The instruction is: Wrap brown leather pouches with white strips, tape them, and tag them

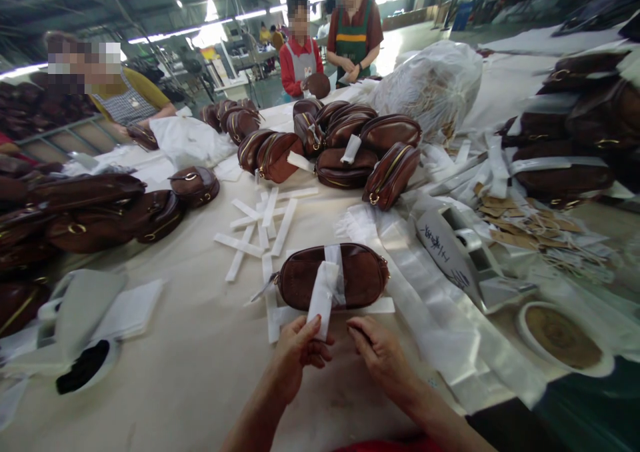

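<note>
My left hand [296, 353] pinches the lower end of a folded white paper strip [323, 295] between thumb and fingers. The strip's upper part overlaps a small brown leather bag [295, 275] lying flat just beyond my hands. A translucent white band [334, 259] crosses the bag's middle. To the right, my right hand [383, 352] is closed, thumb against curled fingers, just short of the bag's near edge. Whether anything is between those fingers is hidden. Several loose white strips [284, 229] lie crisscrossed behind the bag, and others poke out from beneath it.
Brown bags [345, 129] are heaped ahead, with more bags [100, 212] on the left. On the right stand a tape dispenser [445, 245], tags [520, 219] and a round tub [565, 335]. A bulging plastic bag [430, 85] sits behind. Several people work across the table.
</note>
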The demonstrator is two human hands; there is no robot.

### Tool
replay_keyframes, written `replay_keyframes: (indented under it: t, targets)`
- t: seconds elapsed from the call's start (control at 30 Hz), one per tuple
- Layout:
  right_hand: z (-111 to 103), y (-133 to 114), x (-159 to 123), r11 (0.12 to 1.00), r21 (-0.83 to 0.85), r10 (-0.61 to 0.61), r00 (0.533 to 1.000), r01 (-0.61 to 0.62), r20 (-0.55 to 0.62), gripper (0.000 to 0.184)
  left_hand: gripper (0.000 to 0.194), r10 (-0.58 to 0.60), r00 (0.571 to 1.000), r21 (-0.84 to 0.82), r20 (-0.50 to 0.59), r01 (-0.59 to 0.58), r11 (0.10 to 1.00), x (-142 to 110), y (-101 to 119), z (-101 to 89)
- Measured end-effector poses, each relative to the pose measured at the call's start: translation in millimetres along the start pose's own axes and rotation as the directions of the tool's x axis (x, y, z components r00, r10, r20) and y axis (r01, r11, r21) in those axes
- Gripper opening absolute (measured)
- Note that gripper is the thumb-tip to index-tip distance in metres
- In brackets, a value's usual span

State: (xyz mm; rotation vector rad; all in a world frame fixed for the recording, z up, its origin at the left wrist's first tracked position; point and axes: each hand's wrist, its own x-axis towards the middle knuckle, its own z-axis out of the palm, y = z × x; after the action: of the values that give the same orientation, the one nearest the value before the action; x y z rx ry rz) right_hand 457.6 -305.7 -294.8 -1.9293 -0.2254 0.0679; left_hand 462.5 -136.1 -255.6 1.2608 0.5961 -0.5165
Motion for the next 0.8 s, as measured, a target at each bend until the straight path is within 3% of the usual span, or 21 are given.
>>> replay_keyframes:
  t: [0.1,0.2,0.37,0.5,0.63,0.7,0.8]
  targets:
    - [-4,1,-2,1.0,-0.007,0.013,1.0,-0.013,-0.022,0.02,0.052,-0.046,0.999,-0.055,0.001,0.046,0.997,0,4,4.2]
    - [-7,1,-5,1.0,-0.014,0.026,1.0,-0.027,-0.014,0.021,0.042,-0.169,0.985,-0.161,0.016,0.17,0.972,0,14,10.0]
    - [-9,1,-11,0.997,-0.023,0.077,0.997,-0.077,-0.004,0.022,0.064,-0.284,0.947,-0.257,0.15,0.314,0.914,0,29,8.9]
    - [-8,2,-13,0.997,-0.011,0.074,0.997,-0.075,-0.019,0.022,0.061,-0.196,0.951,-0.231,0.24,0.252,0.94,-3,28,3.5]
    - [-8,2,-12,1.0,-0.021,0.013,0.999,-0.014,-0.052,0.022,0.06,-0.066,0.984,-0.026,0.166,0.071,0.997,-6,22,4.7]
    - [-8,2,-11,1.0,-0.028,-0.001,0.999,0.0,-0.05,0.022,0.056,-0.054,0.991,0.05,0.122,0.048,0.998,-6,21,6.9]
    - [-8,1,-11,0.999,-0.033,-0.006,0.999,0.005,-0.045,0.022,0.054,-0.078,0.992,0.034,0.096,0.075,0.997,-5,21,10.6]
